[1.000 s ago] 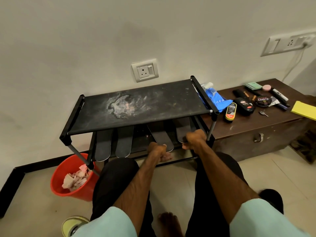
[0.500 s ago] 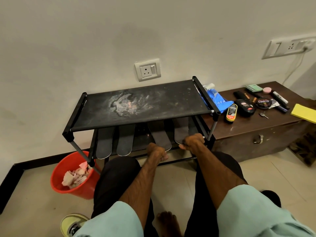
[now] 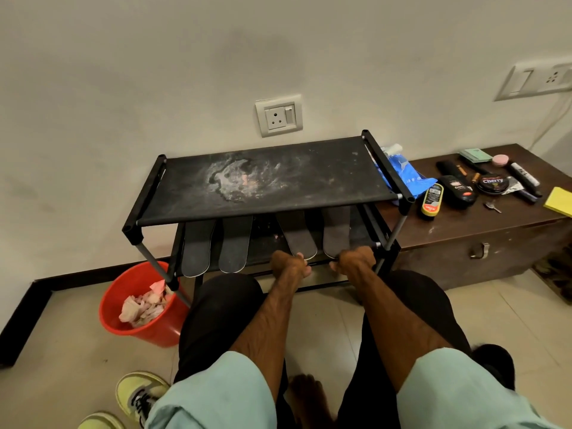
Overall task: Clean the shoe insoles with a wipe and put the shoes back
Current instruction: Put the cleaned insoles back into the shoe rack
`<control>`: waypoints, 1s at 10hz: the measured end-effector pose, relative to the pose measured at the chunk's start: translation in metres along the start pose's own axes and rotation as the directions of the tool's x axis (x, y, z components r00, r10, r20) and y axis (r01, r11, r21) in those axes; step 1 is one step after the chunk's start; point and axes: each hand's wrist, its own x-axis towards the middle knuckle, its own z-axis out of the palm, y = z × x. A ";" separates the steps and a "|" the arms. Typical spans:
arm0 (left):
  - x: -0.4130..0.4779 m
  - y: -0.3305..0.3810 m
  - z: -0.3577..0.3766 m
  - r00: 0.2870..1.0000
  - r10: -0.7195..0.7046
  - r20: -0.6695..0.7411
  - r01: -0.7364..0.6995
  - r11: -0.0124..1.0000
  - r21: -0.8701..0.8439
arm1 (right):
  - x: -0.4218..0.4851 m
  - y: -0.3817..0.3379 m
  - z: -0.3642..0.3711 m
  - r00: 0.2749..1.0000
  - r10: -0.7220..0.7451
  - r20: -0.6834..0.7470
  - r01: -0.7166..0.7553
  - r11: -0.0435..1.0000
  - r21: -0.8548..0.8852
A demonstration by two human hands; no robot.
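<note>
left hand [image 3: 289, 264]: curling round the heel end of the third insole [image 3: 298, 239] (counting from frame left), pinching it at the shelf edge.
right hand [image 3: 356, 260]: gripping the heel end of the fourth insole [image 3: 335, 233]; fingertips mostly hidden underneath.
insoles: all four are lying on the middle shelf of the shoe rack [image 3: 309, 181], centre frame, with heels overhanging the front bar. The dark pair [image 3: 198, 252] is sitting untouched to the left.
shoes: a yellow-green pair [image 3: 139, 394] is sitting on the floor, lower left, well apart from the rack.
wipe: neither hand is holding one. A blue pack [image 3: 402, 174], probably wipes, is lying on the counter [image 3: 458, 221] at right. Used wipes [image 3: 139, 308] are filling the red bucket [image 3: 148, 332], lower left.
step: probably taking the grey pair off the shelf.
risk: pulling both at once may be dragging them over the dusty shelf, dirtying them again. A loose pinch could be letting one drop to the floor. Tugging hard could be shaking the light rack and sliding the dark pair off.
</note>
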 end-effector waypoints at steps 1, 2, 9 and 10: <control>-0.008 0.000 -0.003 1.000 -0.030 0.008 0.031 0.999 -0.026 | 0.006 -0.004 0.006 0.980 0.041 -0.194 -0.068 0.988 -0.136; -0.015 -0.001 -0.002 0.999 -0.036 0.030 0.037 0.999 -0.004 | -0.002 -0.010 0.010 0.955 0.012 -0.295 -0.065 0.983 -0.171; -0.153 0.044 0.025 0.695 0.652 0.302 -0.714 0.576 0.398 | -0.088 -0.084 -0.095 0.974 -0.225 0.000 0.217 0.939 -0.269; -0.190 0.064 0.055 0.616 0.705 0.351 -0.777 0.471 0.418 | -0.089 -0.096 -0.132 0.982 -0.183 0.046 0.185 0.896 -0.404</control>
